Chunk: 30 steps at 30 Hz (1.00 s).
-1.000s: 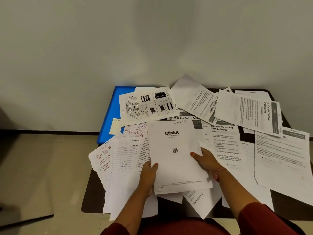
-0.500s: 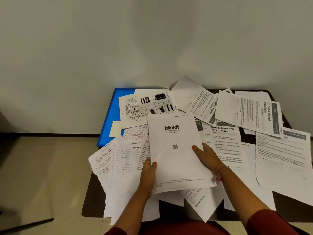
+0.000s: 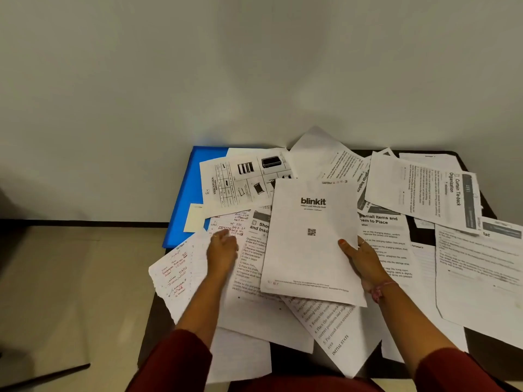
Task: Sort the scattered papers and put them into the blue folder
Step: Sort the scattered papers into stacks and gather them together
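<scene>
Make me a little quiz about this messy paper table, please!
1. True or false: the blue folder lies at the table's far left corner, partly under papers.
2. Which hand grips the blinkit sheet? A) left hand B) right hand C) both
3. Fill in: the left hand reaches over sheets with ____ handwriting.

Key:
1. True.
2. B. The right hand pinches its right edge, thumb on top; the left hand is apart from it.
3. Red. The handwritten sheets lie at the table's left edge.
</scene>
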Each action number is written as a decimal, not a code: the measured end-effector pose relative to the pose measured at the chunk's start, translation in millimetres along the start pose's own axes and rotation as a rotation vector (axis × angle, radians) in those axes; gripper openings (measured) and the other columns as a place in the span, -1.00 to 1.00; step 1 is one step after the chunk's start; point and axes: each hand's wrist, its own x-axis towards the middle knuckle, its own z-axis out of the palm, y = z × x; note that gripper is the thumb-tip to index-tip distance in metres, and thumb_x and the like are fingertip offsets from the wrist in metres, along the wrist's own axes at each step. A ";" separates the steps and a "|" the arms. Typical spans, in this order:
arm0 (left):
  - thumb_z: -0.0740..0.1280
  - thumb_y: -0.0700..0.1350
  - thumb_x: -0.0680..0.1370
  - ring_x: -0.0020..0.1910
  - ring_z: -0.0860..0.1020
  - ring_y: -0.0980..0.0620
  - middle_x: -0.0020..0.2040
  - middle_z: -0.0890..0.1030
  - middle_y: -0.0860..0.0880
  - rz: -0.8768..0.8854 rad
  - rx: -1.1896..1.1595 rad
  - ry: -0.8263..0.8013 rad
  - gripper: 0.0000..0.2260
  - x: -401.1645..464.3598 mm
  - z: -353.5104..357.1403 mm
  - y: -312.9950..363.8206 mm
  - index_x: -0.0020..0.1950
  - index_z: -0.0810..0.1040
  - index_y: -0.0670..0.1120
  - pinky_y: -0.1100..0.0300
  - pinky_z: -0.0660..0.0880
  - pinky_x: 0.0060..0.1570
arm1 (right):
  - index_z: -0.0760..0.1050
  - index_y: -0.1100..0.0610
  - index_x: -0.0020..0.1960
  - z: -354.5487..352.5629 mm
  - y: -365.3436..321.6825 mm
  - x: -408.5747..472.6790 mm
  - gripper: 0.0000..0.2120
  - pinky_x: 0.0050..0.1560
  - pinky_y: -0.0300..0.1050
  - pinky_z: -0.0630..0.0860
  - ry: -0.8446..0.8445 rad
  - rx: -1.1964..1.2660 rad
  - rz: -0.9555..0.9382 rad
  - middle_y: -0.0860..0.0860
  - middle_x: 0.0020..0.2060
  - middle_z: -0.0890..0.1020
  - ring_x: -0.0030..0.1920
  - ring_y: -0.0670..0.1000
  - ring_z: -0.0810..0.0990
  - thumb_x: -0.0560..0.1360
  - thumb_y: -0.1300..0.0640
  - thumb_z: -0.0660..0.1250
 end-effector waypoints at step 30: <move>0.10 -0.34 0.60 -0.33 0.57 0.01 -0.45 0.60 -0.13 -0.250 -0.533 0.058 -0.74 88.6 -26.2 84.9 -0.28 0.38 -0.23 0.27 0.57 -0.44 | 0.44 0.08 0.31 -26.7 1.8 20.3 -0.67 0.11 0.03 0.52 0.246 0.279 0.125 0.03 0.14 0.60 0.06 0.04 0.60 0.55 0.19 0.29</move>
